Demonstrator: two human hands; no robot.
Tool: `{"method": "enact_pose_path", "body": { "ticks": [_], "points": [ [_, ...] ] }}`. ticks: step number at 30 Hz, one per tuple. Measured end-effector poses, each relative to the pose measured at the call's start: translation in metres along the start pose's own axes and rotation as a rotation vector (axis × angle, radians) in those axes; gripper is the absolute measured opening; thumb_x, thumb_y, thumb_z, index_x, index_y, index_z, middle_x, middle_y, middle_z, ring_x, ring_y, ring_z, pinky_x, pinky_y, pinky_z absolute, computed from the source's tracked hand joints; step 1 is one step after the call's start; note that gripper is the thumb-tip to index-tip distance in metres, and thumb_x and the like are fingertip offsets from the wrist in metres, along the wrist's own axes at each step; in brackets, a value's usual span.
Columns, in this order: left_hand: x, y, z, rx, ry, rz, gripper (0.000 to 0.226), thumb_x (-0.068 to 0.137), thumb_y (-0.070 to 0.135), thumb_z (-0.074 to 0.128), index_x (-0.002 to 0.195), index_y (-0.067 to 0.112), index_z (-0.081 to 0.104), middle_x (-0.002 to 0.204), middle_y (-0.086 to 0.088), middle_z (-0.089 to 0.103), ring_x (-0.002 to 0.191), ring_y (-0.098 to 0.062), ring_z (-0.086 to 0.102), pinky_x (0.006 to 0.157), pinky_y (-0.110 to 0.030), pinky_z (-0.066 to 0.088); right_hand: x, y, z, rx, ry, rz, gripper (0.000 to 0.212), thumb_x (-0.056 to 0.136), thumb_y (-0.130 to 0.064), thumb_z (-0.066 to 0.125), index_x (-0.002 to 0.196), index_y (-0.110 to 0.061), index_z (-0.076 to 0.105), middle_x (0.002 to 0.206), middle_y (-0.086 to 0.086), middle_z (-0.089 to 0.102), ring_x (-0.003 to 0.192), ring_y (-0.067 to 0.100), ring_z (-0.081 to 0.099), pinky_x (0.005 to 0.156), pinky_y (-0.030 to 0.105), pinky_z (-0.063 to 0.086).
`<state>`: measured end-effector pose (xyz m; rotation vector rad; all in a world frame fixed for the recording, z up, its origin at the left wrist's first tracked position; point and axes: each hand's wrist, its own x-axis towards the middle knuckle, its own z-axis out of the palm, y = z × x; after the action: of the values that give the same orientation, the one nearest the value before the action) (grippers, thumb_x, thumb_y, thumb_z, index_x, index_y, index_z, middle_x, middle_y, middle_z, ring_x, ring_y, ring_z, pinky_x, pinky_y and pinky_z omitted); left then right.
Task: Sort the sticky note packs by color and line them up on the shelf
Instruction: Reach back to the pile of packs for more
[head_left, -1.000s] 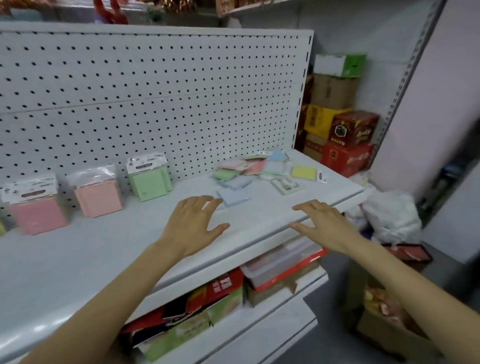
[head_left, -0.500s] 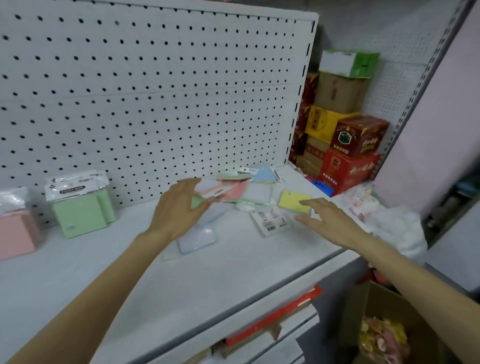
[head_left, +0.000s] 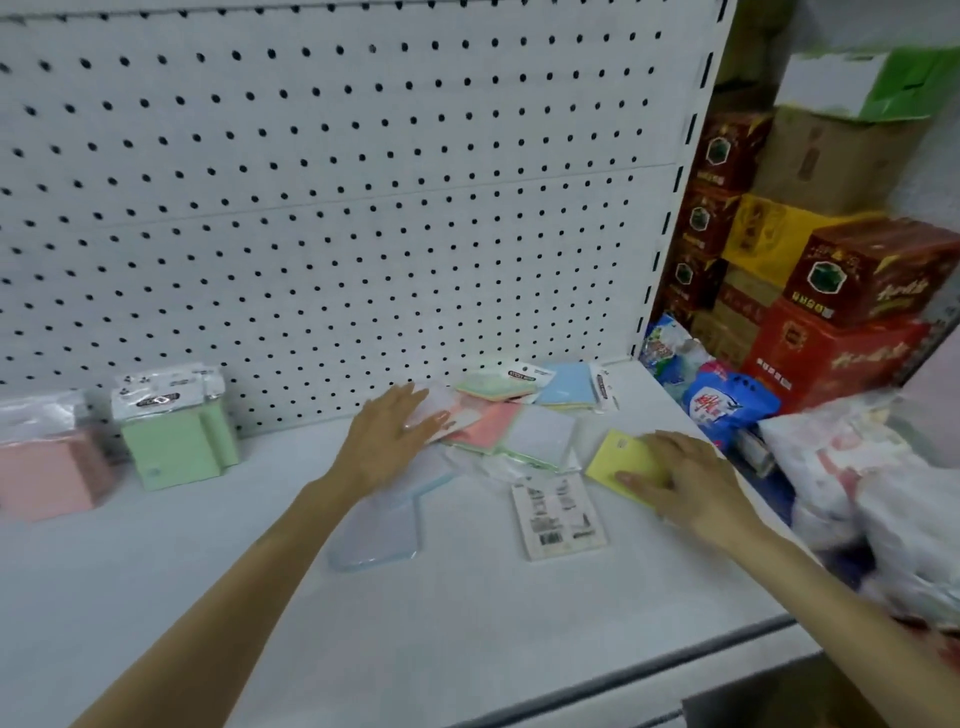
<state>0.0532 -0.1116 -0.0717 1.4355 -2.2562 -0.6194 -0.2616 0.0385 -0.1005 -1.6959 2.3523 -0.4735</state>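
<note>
A loose heap of sticky note packs (head_left: 511, 426) lies at the right end of the white shelf (head_left: 415, 623), by the pegboard. My left hand (head_left: 387, 439) rests flat on the heap's left edge, fingers spread over a pale pack. My right hand (head_left: 680, 480) lies on a yellow pack (head_left: 615, 460) at the heap's right side, fingers on it, not lifting it. A light blue pack (head_left: 376, 530) and a face-down pack showing barcodes (head_left: 558, 514) lie nearer me. Green packs (head_left: 174, 439) and pink packs (head_left: 47, 467) stand lined up at the left.
The pegboard (head_left: 337, 182) backs the shelf. Beyond the shelf's right end are stacked red, yellow and brown cartons (head_left: 831, 291), a blue bag (head_left: 727, 402) and white plastic bags (head_left: 872, 493). The shelf's front edge (head_left: 649, 670) runs lower right.
Both hands have reached forward from the shelf's front to the heap. The left now lies on the heap's left packs, the right has come down onto the yellow pack. The camera moved closer.
</note>
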Motion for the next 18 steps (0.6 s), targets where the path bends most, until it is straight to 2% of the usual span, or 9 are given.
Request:
{"method": "enact_pose_path", "body": {
  "ticks": [3, 7, 9, 11, 16, 18],
  "points": [
    [0.004, -0.006, -0.001, -0.044, 0.000, -0.070, 0.060, 0.090, 0.052, 0.052, 0.140, 0.020, 0.045, 0.153, 0.001, 0.032, 0.143, -0.014, 0.022, 0.118, -0.037, 0.012, 0.009, 0.000, 0.005, 0.010, 0.014, 0.004, 0.068, 0.079, -0.068, 0.054, 0.132, -0.025, 0.047, 0.143, -0.003, 0.042, 0.133, 0.021, 0.035, 0.105, 0.036, 0.027],
    [-0.001, -0.014, 0.003, -0.129, -0.012, -0.133, 0.055, 0.091, 0.044, 0.055, 0.141, 0.024, 0.043, 0.155, 0.004, 0.028, 0.143, -0.011, 0.020, 0.118, -0.034, 0.016, 0.013, 0.003, 0.009, 0.115, 0.048, 0.026, 0.091, 0.057, -0.083, 0.038, 0.125, -0.024, 0.052, 0.138, -0.002, 0.047, 0.129, 0.023, 0.039, 0.102, 0.038, 0.027],
    [-0.003, -0.016, 0.005, -0.130, -0.007, -0.142, 0.060, 0.088, 0.049, 0.057, 0.142, 0.025, 0.042, 0.155, 0.004, 0.027, 0.143, -0.012, 0.020, 0.118, -0.035, 0.016, 0.012, 0.004, 0.011, 0.140, 0.072, 0.011, 0.081, 0.065, -0.077, 0.052, 0.125, -0.023, 0.052, 0.134, -0.001, 0.050, 0.126, 0.025, 0.041, 0.100, 0.038, 0.028],
    [-0.002, -0.015, 0.005, -0.130, -0.010, -0.158, 0.074, 0.078, 0.063, 0.057, 0.141, 0.027, 0.042, 0.154, 0.003, 0.028, 0.142, -0.014, 0.020, 0.117, -0.037, 0.018, 0.011, 0.004, 0.011, 0.176, 0.113, 0.004, 0.066, 0.072, -0.060, 0.068, 0.124, -0.023, 0.052, 0.128, 0.001, 0.054, 0.121, 0.026, 0.044, 0.096, 0.037, 0.029],
    [0.004, -0.011, 0.006, 0.030, 0.039, -0.173, 0.090, 0.061, 0.080, 0.048, 0.138, 0.034, 0.044, 0.150, 0.002, 0.035, 0.138, -0.021, 0.024, 0.112, -0.036, 0.018, 0.010, 0.005, 0.012, 0.200, 0.130, 0.001, 0.060, 0.071, -0.053, 0.072, 0.121, -0.023, 0.053, 0.118, 0.002, 0.057, 0.114, 0.027, 0.047, 0.093, 0.037, 0.030],
    [0.005, -0.013, 0.006, -0.011, 0.048, -0.170, 0.092, 0.056, 0.082, 0.046, 0.135, 0.034, 0.049, 0.145, 0.002, 0.042, 0.134, -0.021, 0.032, 0.113, -0.037, 0.025, 0.009, 0.006, 0.012, 0.209, 0.134, -0.003, 0.060, 0.071, -0.052, 0.073, 0.119, -0.023, 0.053, 0.116, 0.002, 0.058, 0.112, 0.027, 0.048, 0.091, 0.037, 0.030]
  ]
}}
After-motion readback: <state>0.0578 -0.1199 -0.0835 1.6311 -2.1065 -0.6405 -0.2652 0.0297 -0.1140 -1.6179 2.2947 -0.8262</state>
